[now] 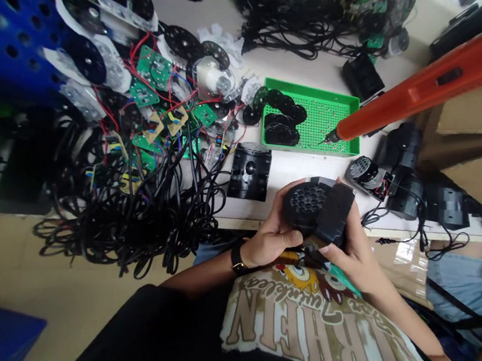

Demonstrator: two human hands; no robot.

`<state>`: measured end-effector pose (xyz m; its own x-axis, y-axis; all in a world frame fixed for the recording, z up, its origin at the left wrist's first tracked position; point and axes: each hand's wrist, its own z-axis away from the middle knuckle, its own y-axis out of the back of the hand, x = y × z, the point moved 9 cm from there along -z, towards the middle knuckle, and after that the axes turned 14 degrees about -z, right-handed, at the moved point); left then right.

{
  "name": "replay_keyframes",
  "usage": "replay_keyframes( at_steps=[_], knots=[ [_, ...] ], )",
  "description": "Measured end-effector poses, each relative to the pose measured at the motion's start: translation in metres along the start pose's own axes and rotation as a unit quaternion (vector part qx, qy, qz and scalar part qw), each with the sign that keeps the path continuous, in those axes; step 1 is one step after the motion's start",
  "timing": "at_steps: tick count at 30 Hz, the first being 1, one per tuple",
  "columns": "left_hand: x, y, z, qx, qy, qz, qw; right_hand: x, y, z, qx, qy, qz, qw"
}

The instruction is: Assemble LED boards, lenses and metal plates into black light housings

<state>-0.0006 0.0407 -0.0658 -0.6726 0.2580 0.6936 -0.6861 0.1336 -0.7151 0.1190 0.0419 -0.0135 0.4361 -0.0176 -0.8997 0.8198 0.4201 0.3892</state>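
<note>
Between both hands point(271, 244), black housing point(316, 209), underside hidden

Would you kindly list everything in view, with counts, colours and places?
Table: one, white, beneath
Tray: one, green, mid-table
Discs: several, black, tray's left
Screws: many, silvery, tray's right
Electric screwdriver: one, orange, over tray
Cables: many, black, left and back
Circuit boards: several, green, left
Perforated bin: one, blue, upper left
Loose housings: several, black, along near edge
Cardboard: some, brown, right
Held housing: one, black, near edge
Wristband: one, black, left wrist
Left grip: one, bare, held housing's left
Right grip: one, bare, held housing's right
</note>
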Motion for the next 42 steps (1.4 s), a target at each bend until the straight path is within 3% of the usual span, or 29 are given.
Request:
replay_keyframes(
  at_steps=[5, 11, 18, 26, 35, 42],
  knots=[
    [-0.007, 0.003, 0.000, 0.025, 0.013, 0.009, 1.000, 0.003, 0.000, 0.000, 0.015, 0.008, 0.001, 1.000],
    [-0.007, 0.001, 0.000, 0.015, 0.010, -0.007, 1.000, 0.004, -0.001, 0.001, 0.005, 0.034, 0.004, 0.999],
    [-0.009, 0.003, -0.006, 0.051, 0.025, 0.046, 0.997, -0.004, 0.010, -0.001, 0.120, 0.086, -0.035, 0.988],
    [-0.017, 0.009, -0.007, 0.057, 0.056, 0.078, 0.994, -0.006, 0.003, -0.011, 0.083, 0.005, 0.005, 0.997],
    [-0.021, 0.021, -0.008, 0.084, 0.085, 0.048, 0.992, -0.020, -0.007, -0.017, 0.076, 0.036, 0.068, 0.994],
    [-0.009, 0.010, -0.009, 0.063, 0.059, 0.061, 0.994, -0.025, -0.006, -0.014, 0.042, 0.071, 0.082, 0.993]
  ],
)
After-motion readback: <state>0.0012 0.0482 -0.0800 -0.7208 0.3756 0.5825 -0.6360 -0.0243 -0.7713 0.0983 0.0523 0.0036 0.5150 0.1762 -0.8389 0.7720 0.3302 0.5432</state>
